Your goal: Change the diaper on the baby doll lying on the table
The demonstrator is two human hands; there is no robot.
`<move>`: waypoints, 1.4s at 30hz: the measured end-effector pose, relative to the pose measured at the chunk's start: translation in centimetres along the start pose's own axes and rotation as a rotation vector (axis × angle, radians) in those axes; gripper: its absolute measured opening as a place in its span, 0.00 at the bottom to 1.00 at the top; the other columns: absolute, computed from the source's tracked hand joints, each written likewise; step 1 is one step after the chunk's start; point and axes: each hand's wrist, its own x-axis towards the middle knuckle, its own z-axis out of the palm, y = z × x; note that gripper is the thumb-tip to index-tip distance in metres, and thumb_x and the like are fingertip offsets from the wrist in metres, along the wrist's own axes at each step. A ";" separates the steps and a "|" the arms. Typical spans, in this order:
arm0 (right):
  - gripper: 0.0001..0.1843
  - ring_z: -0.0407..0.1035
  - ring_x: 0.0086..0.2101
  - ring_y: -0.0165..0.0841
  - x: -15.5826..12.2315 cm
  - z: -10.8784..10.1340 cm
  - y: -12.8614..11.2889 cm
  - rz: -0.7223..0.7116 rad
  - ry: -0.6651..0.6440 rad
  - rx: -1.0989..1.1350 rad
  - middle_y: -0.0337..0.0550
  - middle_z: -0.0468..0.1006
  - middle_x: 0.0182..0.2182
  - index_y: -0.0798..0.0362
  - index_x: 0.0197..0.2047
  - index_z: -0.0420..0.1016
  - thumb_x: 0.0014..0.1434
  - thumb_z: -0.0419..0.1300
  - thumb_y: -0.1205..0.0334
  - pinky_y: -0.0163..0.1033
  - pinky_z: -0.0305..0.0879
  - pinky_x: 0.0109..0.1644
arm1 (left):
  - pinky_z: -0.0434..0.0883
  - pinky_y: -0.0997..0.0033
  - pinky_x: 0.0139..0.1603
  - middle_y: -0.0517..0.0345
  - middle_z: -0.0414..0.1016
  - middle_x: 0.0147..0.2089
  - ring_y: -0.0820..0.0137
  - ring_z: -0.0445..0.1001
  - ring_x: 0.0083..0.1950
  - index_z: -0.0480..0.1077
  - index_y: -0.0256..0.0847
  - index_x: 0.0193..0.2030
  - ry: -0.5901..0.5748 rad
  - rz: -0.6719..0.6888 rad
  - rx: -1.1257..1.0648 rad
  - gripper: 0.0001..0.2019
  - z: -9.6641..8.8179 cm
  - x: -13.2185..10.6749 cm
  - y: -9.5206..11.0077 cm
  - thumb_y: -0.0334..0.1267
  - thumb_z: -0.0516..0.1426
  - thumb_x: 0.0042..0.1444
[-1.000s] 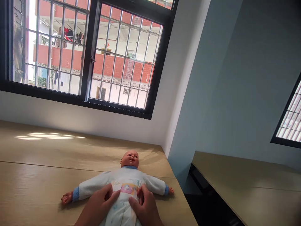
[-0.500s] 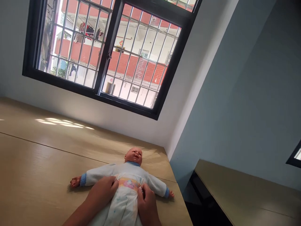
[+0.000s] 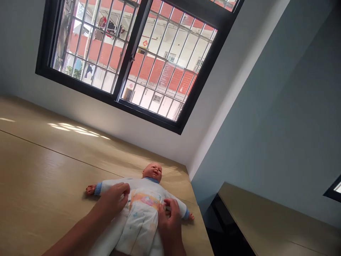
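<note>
A baby doll [image 3: 152,172] lies on its back on the wooden table, arms spread, in a white outfit with blue cuffs and collar. A white diaper [image 3: 140,220] with an orange and pink printed waistband lies over its front. My left hand [image 3: 117,195] is beside the waistband's left edge, over the doll's sleeve, fingers bent together; what they hold, if anything, is hidden. At the waistband's right edge, my right hand [image 3: 169,217] has its thumb against the diaper and its forefinger curled above. The doll's lower legs are out of frame.
The wooden table [image 3: 39,174] has a seam across it and its right edge just past the doll. A second table [image 3: 266,217] stands to the right, beyond a dark gap. Behind are a wall and a black-framed barred window [image 3: 149,113].
My left hand has come up and away from the waistband's left edge. My right hand stays at the right edge, its fingers raised slightly. The camera view has shifted a little.
</note>
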 end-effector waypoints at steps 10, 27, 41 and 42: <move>0.26 0.71 0.39 0.40 -0.5 0.4 -0.7 0.196 -0.297 0.519 0.46 0.77 0.36 0.56 0.45 0.75 0.49 0.69 0.45 0.43 0.69 0.46 | 0.62 0.69 0.39 0.58 0.73 0.34 0.66 0.70 0.37 0.68 0.41 0.35 -0.058 0.009 -0.201 0.09 1.1 -0.6 0.1 0.35 0.47 0.58; 0.30 0.69 0.25 0.30 -1.8 -2.3 -4.7 0.338 -1.041 0.863 0.47 0.80 0.28 0.60 0.40 0.82 0.43 0.74 0.42 0.32 0.60 0.28 | 0.65 0.73 0.50 0.53 0.74 0.46 0.64 0.71 0.47 0.73 0.37 0.44 -0.119 0.198 -0.227 0.12 -0.3 -1.9 1.5 0.41 0.58 0.57; 0.29 0.59 0.17 0.23 0.2 -4.3 1.4 0.474 -1.004 0.244 0.35 0.68 0.18 0.55 0.26 0.68 0.49 0.68 0.35 0.29 0.47 0.18 | 0.56 0.73 0.33 0.60 0.73 0.26 0.72 0.65 0.29 0.72 0.39 0.22 -0.412 0.587 0.091 0.11 0.8 -3.2 5.0 0.27 0.58 0.55; 0.29 0.60 0.17 0.23 0.1 -4.2 1.4 0.470 -1.008 0.237 0.35 0.69 0.19 0.55 0.26 0.69 0.49 0.68 0.34 0.30 0.50 0.18 | 0.56 0.72 0.32 0.61 0.73 0.26 0.73 0.64 0.28 0.73 0.39 0.23 -0.425 0.590 0.097 0.11 0.9 -3.4 5.2 0.28 0.59 0.55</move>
